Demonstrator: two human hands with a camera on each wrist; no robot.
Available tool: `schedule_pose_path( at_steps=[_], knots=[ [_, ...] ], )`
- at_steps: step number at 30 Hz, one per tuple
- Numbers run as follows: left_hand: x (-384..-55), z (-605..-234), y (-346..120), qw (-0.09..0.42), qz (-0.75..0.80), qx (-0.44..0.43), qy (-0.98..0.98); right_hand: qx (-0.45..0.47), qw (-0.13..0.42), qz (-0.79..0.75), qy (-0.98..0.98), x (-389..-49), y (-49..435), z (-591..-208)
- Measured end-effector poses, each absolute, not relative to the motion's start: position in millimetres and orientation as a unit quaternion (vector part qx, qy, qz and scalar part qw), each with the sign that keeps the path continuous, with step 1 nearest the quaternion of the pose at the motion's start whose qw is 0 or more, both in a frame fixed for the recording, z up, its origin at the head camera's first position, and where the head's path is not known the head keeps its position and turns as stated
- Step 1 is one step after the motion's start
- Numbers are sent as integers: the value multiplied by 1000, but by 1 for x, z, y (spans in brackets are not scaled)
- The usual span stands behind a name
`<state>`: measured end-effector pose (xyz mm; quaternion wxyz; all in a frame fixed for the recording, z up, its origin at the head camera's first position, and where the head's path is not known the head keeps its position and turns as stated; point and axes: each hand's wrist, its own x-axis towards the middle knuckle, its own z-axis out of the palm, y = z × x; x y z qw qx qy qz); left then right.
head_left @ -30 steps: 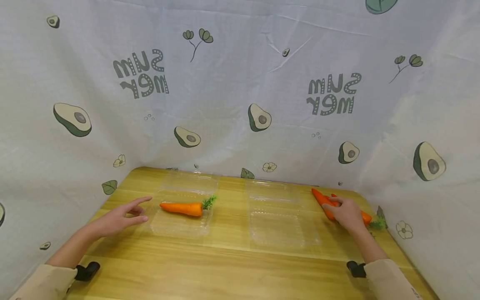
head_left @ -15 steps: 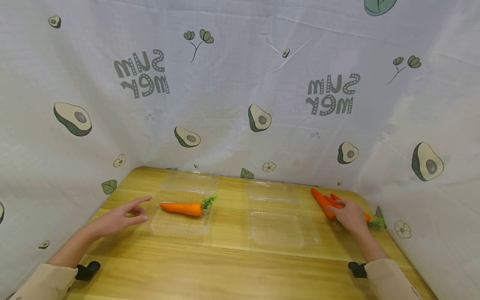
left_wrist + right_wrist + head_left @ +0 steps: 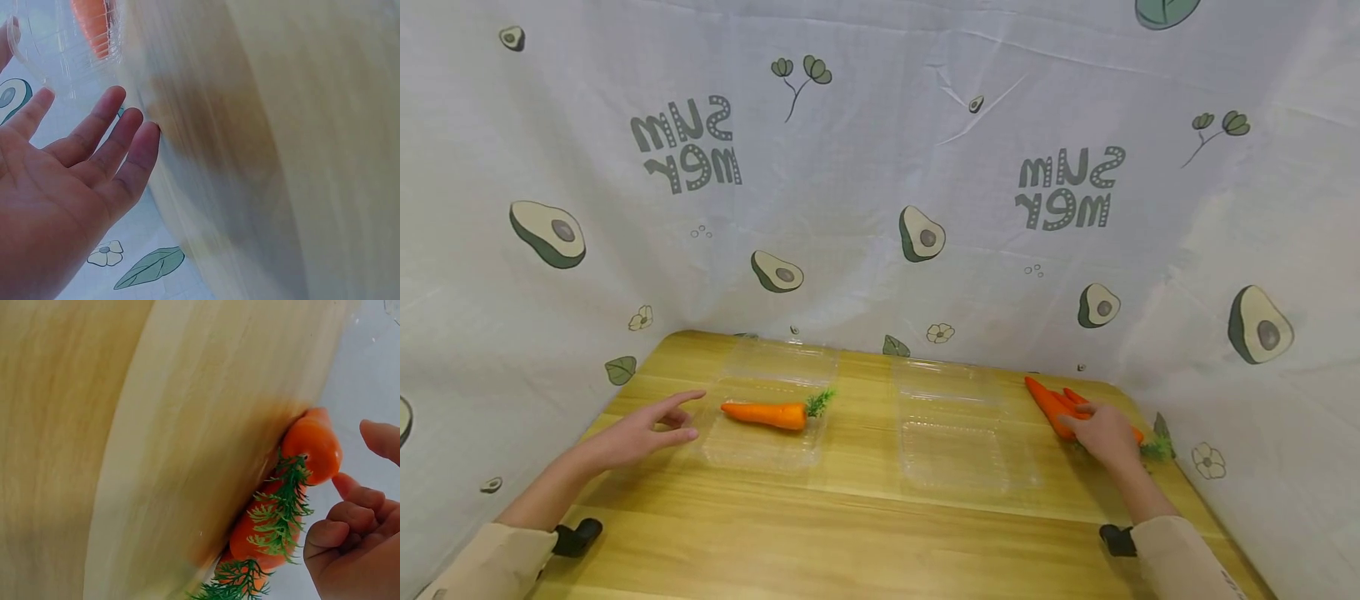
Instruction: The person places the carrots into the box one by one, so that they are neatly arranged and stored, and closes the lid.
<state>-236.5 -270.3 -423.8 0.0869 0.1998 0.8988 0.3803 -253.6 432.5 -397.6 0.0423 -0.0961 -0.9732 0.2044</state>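
Observation:
In the head view, my left hand (image 3: 636,433) hovers at the left side of a clear plastic clamshell box (image 3: 718,454), its index finger extended and nothing in its grasp. An orange carrot (image 3: 767,415) with a green leafy top lies in that box. At the right, my right hand (image 3: 1108,437) is over a small pile of carrots (image 3: 1048,404), partly hiding them. In the right wrist view, the thumb is apart from the nearest carrot (image 3: 312,447), while a fingertip is close to or touching its rounded end; the other fingers are bent. Leafy tops (image 3: 284,515) hang toward the camera.
A second clear clamshell box (image 3: 951,483) lies unfolded on the wooden table (image 3: 820,542), right of the first one. A white printed curtain (image 3: 850,183) borders the table's back and sides. Black straps (image 3: 576,537) are on both wrists.
My right hand has shifted slightly right and nearer over the pile, showing more of the carrots. The left hand and both boxes stay in place.

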Motion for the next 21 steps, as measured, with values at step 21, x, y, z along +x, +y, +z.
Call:
schedule_pose_path(
  at_steps=[21],
  knots=[
    [-236,-424,-270,86,380,192,901,-114,6,164,-980,-262,439,-401]
  ],
)
